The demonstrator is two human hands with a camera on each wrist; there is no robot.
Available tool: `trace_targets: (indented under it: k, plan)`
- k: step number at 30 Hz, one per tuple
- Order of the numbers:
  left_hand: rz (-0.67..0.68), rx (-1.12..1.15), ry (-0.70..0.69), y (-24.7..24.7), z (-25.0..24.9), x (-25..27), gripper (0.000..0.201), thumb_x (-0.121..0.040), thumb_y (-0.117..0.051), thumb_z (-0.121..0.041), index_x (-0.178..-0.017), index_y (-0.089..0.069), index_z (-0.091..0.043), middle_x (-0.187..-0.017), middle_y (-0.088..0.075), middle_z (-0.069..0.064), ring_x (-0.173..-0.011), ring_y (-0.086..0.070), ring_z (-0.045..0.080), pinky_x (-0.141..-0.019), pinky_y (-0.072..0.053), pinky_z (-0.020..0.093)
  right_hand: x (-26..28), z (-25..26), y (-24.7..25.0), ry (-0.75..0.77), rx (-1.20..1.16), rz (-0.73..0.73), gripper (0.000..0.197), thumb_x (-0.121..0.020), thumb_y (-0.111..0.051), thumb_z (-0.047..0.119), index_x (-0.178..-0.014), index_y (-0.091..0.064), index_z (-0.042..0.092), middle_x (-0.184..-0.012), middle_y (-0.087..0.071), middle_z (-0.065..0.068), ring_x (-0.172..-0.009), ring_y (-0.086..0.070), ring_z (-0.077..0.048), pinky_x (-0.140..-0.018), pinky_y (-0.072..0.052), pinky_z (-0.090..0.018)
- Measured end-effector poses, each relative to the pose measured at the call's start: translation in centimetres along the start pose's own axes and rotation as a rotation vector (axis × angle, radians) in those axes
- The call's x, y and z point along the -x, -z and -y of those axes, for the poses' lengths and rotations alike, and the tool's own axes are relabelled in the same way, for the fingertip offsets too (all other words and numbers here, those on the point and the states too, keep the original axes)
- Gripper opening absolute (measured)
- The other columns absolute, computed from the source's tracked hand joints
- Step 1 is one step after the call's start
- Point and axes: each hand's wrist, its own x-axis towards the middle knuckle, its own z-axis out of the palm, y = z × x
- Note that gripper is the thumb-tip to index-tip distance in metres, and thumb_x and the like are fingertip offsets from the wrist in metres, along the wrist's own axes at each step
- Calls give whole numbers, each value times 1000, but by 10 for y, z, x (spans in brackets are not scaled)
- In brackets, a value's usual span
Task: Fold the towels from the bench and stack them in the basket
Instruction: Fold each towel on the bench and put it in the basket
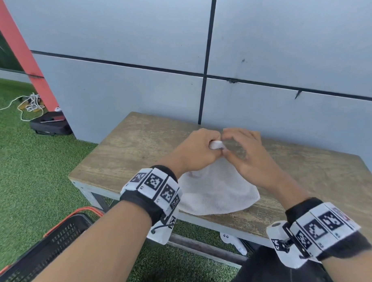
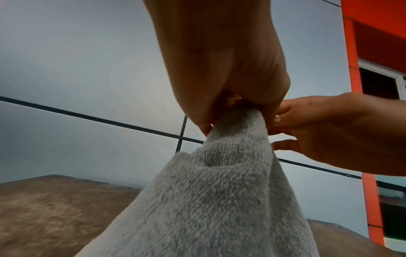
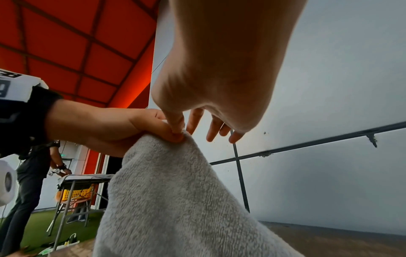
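Being pinched at bunched corner by left hand: white towel, fingers curled round cloth. Right hand being held just beside that corner, thumb touching it, other fingers spread and loose; firm grip not being shown. Towel being lifted at top, lower part draping on wooden worktop. Terry cloth being judged soft, light, limp, non-slippery; best being taken at corners. Basket sitting low left on grass, contents not visible.
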Motion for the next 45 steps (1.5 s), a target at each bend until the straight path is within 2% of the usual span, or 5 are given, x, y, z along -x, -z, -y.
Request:
trace_targets:
  k: [14,19,30,36,45]
  plan:
    - [41,-49,215,59,18,19,53,-90,-70,-45,-58,-39,-17,-53,-32,-7,-47,-30,7,-47,-24,16,-3,-15,32,-72,-24,-106,14,-101,-52,16,-87,-56,17,-100,-66,9,-103,-50,-14,-80,-33,-5]
    - [-4,7,248,70,15,20,35,-98,-58,-28,-69,-44,-14,-64,-37,-3,-54,-34,7,-53,-27,22,0,-22,43,-77,-11,-169,16,-101,-52,17,-85,-55,18,-91,-62,7,-96,-51,-19,-74,-33,-5]
    - [-126,310,253,73,-19,12,37,-98,-52,-22,-64,-36,-22,-64,-34,-8,-57,-33,8,-51,-28,19,-17,-21,42,-163,57,-211,10,-98,-56,29,-90,-57,24,-94,-63,14,-105,-54,-23,-83,-38,-32]
    - [-33,295,174,61,-33,-1,8,-84,-65,-11,-84,-62,-4,-71,-54,5,-66,-46,16,-60,-38,22,-33,20,25,-15,-103,-12,33,-96,-61,39,-129,-56,34,-129,-55,17,-124,-34,-7,-98,-29,-14]
    - [-182,243,44,71,-38,12,12,-98,-59,-5,-92,-59,5,-72,-60,4,-65,-52,9,-62,-39,12,-33,25,28,58,133,-62,25,-100,-54,32,-81,-44,20,-67,-50,3,-72,-48,-19,-64,-30,-30]
